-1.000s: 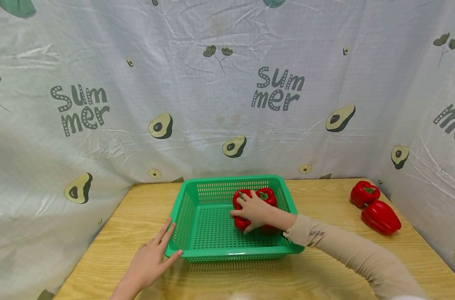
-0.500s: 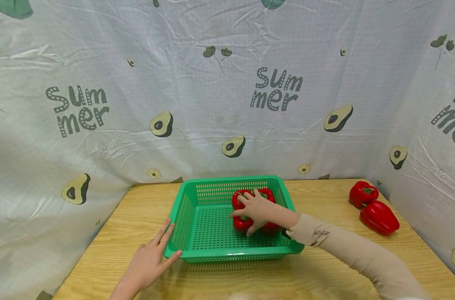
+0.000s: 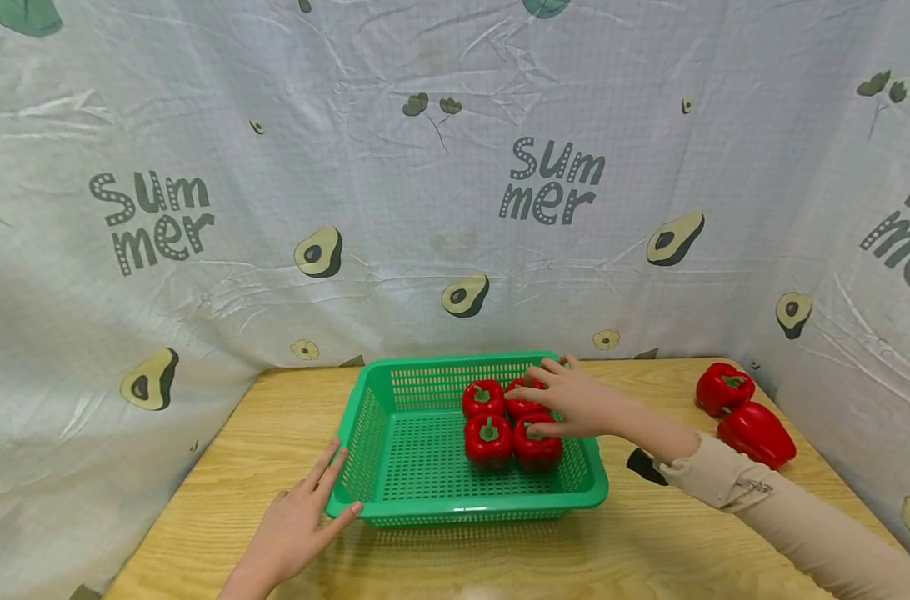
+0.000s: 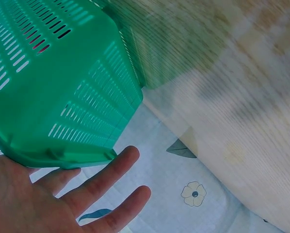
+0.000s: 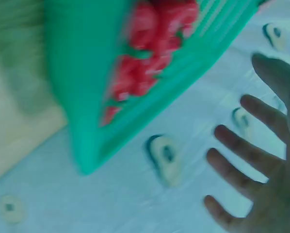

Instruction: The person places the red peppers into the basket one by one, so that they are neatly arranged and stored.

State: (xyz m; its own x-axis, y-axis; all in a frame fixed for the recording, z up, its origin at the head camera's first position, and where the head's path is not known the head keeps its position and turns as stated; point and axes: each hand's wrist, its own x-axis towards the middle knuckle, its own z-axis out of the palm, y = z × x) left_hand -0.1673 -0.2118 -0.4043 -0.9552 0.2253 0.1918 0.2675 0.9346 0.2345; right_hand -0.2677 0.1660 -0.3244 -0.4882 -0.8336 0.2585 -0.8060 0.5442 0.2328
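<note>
White curtain [image 3: 395, 192] with avocados and "summer" printed all over it, wooden desk [image 3: 200, 500] in front. Green basket [image 3: 462, 507] sits on the desk, with four red peppers [image 3: 488, 446] bunched toward its right side. Left grip [image 3: 293, 521] has its fingers spread, touching the basket's left edge. Right grip [image 3: 571, 400] is up over the basket's right side, fingers apart, clear of it. Two spare peppers [image 3: 757, 435] lie close together over on the right of the desk.

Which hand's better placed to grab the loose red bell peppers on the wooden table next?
Right hand, probably: empty and nearer those peppers; left hand is farther, against the green plastic basket.
</note>
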